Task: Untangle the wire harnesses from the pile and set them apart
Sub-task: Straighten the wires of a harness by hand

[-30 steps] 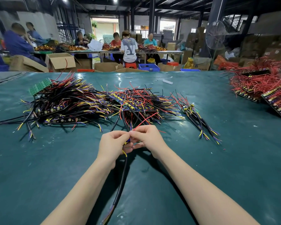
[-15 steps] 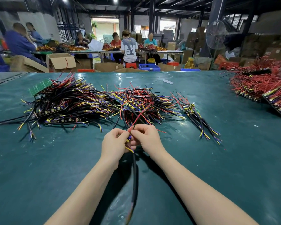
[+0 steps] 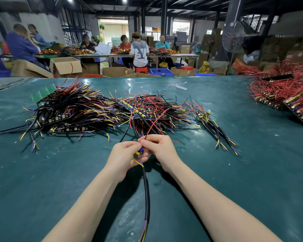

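A big tangled pile of wire harnesses (image 3: 98, 110), black with red, yellow and purple leads, lies across the middle of the green table (image 3: 252, 172). My left hand (image 3: 122, 158) and my right hand (image 3: 159, 149) meet just in front of the pile, both pinching one wire harness (image 3: 147, 193). Its small component end sits between my fingers. A red lead runs from my right fingers up into the pile, and its black cable hangs down between my forearms. A small separated bunch of harnesses (image 3: 215, 130) lies to the right of the pile.
Red-wired boards (image 3: 283, 95) are heaped at the right edge of the table. A green circuit board (image 3: 44, 93) sticks out of the pile's far left. Beyond the table, cardboard boxes (image 3: 66, 66), a fan (image 3: 233, 37) and several seated workers at another bench.
The harness's black cable has swung from left-slanting to hanging nearly straight down between my forearms. My hands have shifted slightly toward the pile, still pinching the same harness.
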Demonstrator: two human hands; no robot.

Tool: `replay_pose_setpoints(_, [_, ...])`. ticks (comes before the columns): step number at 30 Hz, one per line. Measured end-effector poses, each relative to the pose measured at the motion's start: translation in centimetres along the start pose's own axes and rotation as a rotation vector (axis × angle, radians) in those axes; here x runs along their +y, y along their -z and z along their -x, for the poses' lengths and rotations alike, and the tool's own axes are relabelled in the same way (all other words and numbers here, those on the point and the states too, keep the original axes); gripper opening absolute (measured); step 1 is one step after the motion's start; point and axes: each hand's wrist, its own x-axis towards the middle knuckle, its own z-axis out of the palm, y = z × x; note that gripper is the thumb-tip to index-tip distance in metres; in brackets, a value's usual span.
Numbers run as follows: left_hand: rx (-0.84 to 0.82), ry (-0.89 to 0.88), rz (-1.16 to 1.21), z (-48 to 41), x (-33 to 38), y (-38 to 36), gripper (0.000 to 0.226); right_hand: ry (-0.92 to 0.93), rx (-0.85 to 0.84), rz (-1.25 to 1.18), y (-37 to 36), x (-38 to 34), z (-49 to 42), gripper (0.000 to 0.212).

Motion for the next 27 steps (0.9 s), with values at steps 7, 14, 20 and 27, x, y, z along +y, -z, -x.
replay_pose_setpoints(7, [-0.133, 0.188, 0.03, 0.1, 0.8, 0.3, 0.021, 0.01, -0.004, -0.005, 0.1, -0.1, 0.0, 0.022])
replay_pose_setpoints(14, [-0.116, 0.392, 0.342, 0.1, 0.6, 0.2, 0.041, -0.04, -0.005, -0.169, 0.1, -0.2, -0.4, 0.026])
replay_pose_setpoints(20, [-0.026, 0.221, 0.18, 0.3, 0.4, -0.1, 0.018, -0.077, -0.018, -0.142, 0.0, -0.4, -0.4, 0.023])
replay_pose_setpoints(27, [0.166, -0.076, -0.183, 0.3, -0.3, -0.3, 0.023, 0.006, 0.066, 0.19, -1.0, -0.5, -0.2, 0.017])
